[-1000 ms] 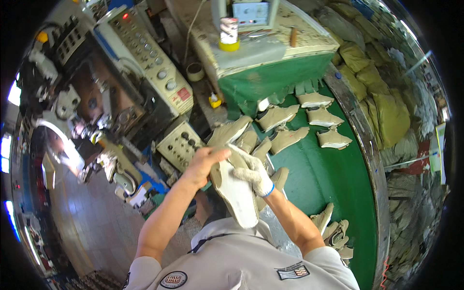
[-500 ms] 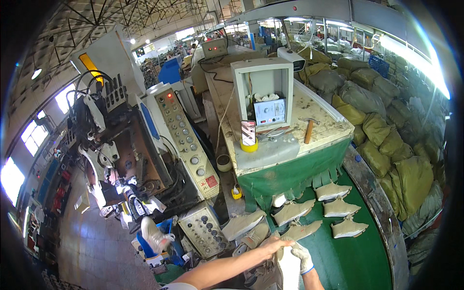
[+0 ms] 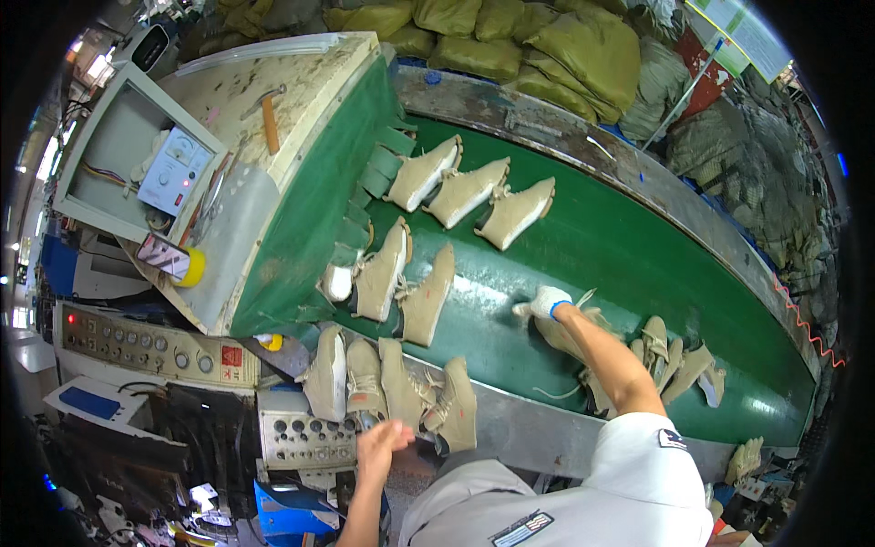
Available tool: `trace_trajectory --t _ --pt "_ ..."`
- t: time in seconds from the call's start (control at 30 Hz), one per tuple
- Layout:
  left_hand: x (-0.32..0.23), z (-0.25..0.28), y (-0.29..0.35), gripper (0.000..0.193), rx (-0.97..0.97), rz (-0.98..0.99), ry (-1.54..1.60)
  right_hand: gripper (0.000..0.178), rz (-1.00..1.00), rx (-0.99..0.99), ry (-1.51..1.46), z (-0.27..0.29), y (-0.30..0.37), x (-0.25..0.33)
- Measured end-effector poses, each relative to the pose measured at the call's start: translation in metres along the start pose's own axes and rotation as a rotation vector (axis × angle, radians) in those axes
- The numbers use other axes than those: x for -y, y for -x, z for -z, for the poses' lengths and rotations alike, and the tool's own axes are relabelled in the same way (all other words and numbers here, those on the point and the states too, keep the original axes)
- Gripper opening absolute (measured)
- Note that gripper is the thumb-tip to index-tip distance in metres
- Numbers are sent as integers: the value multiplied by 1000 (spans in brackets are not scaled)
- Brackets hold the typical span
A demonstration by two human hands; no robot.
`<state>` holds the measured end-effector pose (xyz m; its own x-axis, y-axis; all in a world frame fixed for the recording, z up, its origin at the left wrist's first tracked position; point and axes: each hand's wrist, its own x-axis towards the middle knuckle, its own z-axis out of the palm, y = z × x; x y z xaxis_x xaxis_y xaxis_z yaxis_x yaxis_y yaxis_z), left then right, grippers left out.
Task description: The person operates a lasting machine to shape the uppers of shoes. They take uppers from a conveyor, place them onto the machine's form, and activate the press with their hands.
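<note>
1. The green belt carries tan shoes; those just beyond the gloved right hand could snag its trailing lace.
2. That hand grasps a shoe beneath it; a loose hold might drop it.
3. The bare left hand, fingers released, touches the shoe row and could knock it off the edge.

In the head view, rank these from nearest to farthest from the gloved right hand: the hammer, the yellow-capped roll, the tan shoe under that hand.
1. Tan shoe, right under the right hand.
2. Yellow-capped roll, far left on the machine top.
3. Hammer, upper left on the machine top.
</note>
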<state>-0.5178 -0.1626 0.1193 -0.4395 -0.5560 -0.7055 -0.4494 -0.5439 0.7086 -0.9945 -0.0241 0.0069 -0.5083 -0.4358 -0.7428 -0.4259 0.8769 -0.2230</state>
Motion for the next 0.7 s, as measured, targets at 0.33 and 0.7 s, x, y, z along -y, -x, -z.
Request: trace_trajectory --t 0.33,0.7 --pt "5 22 69 36 -155 146 122 61 -16 -555 -1656 -14 -277 47" --pt "52 35 85 24 -152 -116 289 46 414 724 -1891 -30 -91 70"
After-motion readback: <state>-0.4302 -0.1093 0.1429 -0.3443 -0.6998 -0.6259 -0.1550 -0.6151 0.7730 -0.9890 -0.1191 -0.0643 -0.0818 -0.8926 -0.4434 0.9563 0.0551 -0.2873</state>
